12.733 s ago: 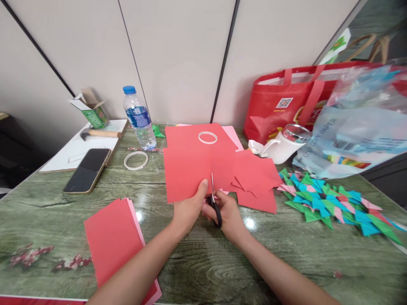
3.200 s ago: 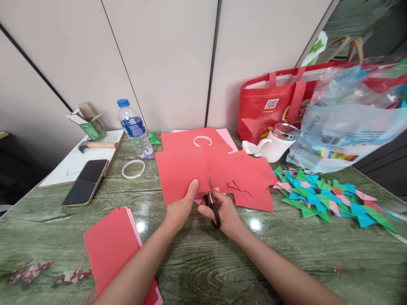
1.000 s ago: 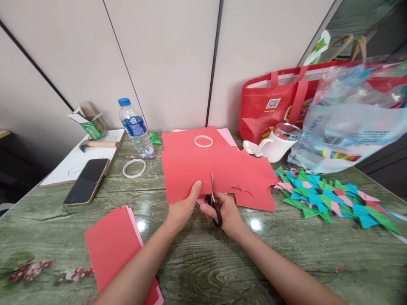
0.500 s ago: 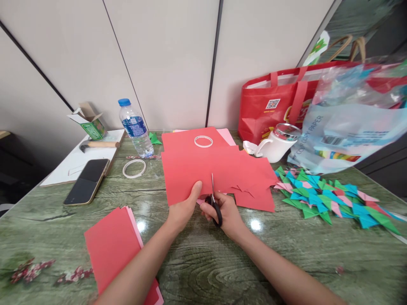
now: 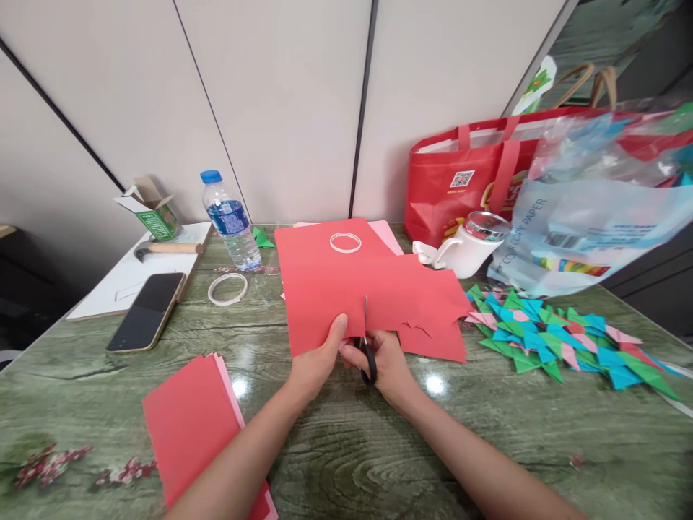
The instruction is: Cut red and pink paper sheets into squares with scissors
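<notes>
My left hand (image 5: 319,359) grips a sheet of red paper (image 5: 317,307) by its near edge, thumb on top and fingers hidden underneath. Black-handled scissors (image 5: 369,357) sit in my right hand (image 5: 385,361), their blades pointing away from me at the sheet's near edge. A slit shows in the paper along the blades, just right of my left thumb. More red paper (image 5: 433,339) with a jagged cut lies to the right of the blades. On red paper behind the sheet rests a white tape ring (image 5: 345,243).
A red paper stack (image 5: 189,426) lies by my left forearm. Left are a phone (image 5: 146,310), a hammer (image 5: 170,248), a water bottle (image 5: 232,224) and another tape ring (image 5: 228,289). Right stand a white mug (image 5: 471,249), a red bag (image 5: 433,195) and folded paper pieces (image 5: 546,332).
The left part of the red sheet has swung down and toward me with my left hand. A cut edge now shows by the scissors, whose blades look more closed.
</notes>
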`<state>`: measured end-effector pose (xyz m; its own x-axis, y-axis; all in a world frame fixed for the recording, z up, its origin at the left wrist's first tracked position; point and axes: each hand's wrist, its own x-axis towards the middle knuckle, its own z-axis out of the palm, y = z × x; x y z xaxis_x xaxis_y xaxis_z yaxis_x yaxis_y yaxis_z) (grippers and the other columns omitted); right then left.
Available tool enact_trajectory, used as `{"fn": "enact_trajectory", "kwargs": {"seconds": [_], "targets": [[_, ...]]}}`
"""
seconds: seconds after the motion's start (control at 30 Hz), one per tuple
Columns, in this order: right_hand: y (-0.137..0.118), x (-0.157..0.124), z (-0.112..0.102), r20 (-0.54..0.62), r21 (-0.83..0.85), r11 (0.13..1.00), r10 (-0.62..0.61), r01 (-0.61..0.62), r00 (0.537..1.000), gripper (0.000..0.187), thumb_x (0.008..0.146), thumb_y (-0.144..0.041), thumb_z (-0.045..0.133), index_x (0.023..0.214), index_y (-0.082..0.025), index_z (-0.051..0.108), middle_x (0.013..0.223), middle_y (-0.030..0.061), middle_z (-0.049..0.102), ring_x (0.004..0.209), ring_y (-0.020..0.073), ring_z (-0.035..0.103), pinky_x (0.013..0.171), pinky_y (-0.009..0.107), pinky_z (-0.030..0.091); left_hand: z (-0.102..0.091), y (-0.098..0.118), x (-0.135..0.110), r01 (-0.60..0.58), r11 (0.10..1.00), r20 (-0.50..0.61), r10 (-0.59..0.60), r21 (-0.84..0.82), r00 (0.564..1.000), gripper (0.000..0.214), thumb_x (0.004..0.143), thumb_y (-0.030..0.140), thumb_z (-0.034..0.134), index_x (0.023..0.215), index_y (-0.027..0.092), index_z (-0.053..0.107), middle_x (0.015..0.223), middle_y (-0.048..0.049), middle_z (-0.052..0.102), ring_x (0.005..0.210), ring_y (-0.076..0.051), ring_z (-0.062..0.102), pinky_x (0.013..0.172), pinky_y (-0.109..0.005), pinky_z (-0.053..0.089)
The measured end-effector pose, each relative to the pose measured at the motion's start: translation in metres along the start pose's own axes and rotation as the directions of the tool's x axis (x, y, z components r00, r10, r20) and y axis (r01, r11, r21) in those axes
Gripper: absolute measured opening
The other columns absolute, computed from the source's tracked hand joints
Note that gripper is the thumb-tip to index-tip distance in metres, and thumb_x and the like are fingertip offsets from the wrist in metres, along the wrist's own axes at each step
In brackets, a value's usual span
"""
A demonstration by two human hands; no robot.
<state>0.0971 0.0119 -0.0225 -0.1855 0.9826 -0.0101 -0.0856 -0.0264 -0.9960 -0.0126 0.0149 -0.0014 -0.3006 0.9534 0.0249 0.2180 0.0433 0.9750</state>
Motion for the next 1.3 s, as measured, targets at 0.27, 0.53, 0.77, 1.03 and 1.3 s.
{"fn": "enact_trajectory", "kwargs": {"seconds": [0.27,0.53,0.77,1.03,1.3], "targets": [[0.0015,0.0001,0.0000,-0.034,0.025,0.999,0.026,-0.025,0.999,0.026,0.060,-0.035,0.067,0.062,-0.017,0.049,0.048,-0.0039,0.049,0.043,0.0090,0.044,0.043,0.021,0.037,0.0003,-0.0023,0.0004,-0.021,0.999,0.037,0.020,0.032,0.999,0.025,0.071,0.043,0.052,0.075,0.020,0.062,0.081,-0.0039,0.066,0.092,-0.017,0.057,0.090,-0.027,0.038],[0.0055,0.0006,-0.0002,-0.031,0.056,0.998,0.030,-0.029,0.999,0.026,0.061,-0.035,0.067,0.061,-0.015,0.051,0.047,-0.0036,0.049,0.042,0.0083,0.043,0.042,0.020,0.036,0.0007,-0.0036,-0.0001,0.009,1.000,0.017,-0.009,0.008,1.000,0.029,0.071,0.043,0.053,0.086,0.019,0.061,0.094,-0.0041,0.064,0.091,-0.016,0.057,0.088,-0.027,0.040],[0.0049,0.0003,-0.0001,-0.044,0.011,0.999,0.030,-0.030,0.999,0.028,0.062,-0.040,0.065,0.059,-0.016,0.052,0.047,-0.0022,0.050,0.041,0.0089,0.044,0.042,0.021,0.039,0.0016,-0.0038,-0.0002,-0.019,1.000,0.034,0.019,-0.017,0.999,0.028,0.072,0.043,0.052,0.086,0.020,0.060,0.095,-0.0036,0.064,0.090,-0.015,0.057,0.088,-0.026,0.039],[0.0043,0.0009,0.0002,-0.046,0.001,0.998,0.057,-0.057,0.997,0.030,0.063,-0.043,0.064,0.061,-0.015,0.054,0.049,-0.0011,0.052,0.041,0.0088,0.044,0.040,0.021,0.038,0.0048,-0.0088,0.0001,0.001,0.999,0.016,0.000,-0.039,1.000,0.033,0.071,0.046,0.052,0.087,0.019,0.059,0.095,-0.0045,0.063,0.094,-0.016,0.055,0.092,-0.027,0.035],[0.0000,0.0000,0.0019,-0.073,0.010,0.995,0.098,-0.097,0.993,0.032,0.060,-0.045,0.064,0.058,-0.014,0.053,0.044,-0.0027,0.049,0.037,0.0073,0.041,0.037,0.020,0.035,0.0059,-0.0094,0.0001,0.028,0.995,0.032,-0.025,-0.095,0.999,0.031,0.069,0.048,0.052,0.066,0.018,0.059,0.069,-0.0034,0.063,0.086,-0.017,0.058,0.086,-0.028,0.040]]}}
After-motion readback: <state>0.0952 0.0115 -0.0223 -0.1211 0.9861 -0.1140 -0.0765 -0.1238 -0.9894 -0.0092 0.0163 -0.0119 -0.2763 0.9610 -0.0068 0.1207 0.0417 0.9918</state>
